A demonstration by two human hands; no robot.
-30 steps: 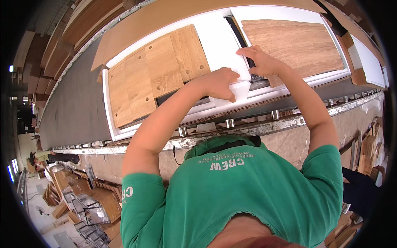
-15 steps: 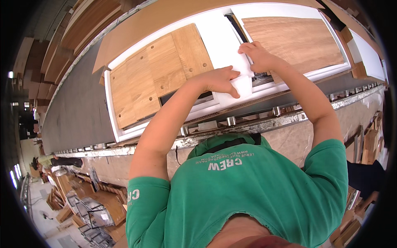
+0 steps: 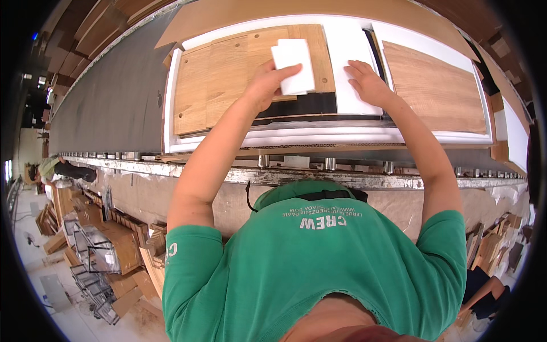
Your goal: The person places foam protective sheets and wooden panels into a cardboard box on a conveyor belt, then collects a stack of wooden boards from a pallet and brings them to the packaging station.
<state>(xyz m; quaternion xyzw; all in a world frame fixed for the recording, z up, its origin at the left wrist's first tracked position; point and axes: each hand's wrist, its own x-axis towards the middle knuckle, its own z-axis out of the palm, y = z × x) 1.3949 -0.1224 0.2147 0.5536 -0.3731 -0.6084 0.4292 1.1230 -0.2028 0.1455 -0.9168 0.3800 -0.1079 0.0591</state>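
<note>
A white block (image 3: 293, 65) is pinched at its lower edge by the left hand (image 3: 265, 85), fingers curled on it, above the light wood panel (image 3: 228, 77). The right hand (image 3: 367, 82) is laid flat and open, holding nothing, on the white sheet (image 3: 347, 51) right of that panel. The block is judged light, stiff and foam-like; an edge grip suffices.

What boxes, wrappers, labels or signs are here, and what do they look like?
Open carton: wide and flat on the conveyor, brown cardboard outside, white lining, wooden panels inside.
White foam pad: small rectangle, held by the left hand over the left panel.
Labels, signs, screens: none visible.
</note>
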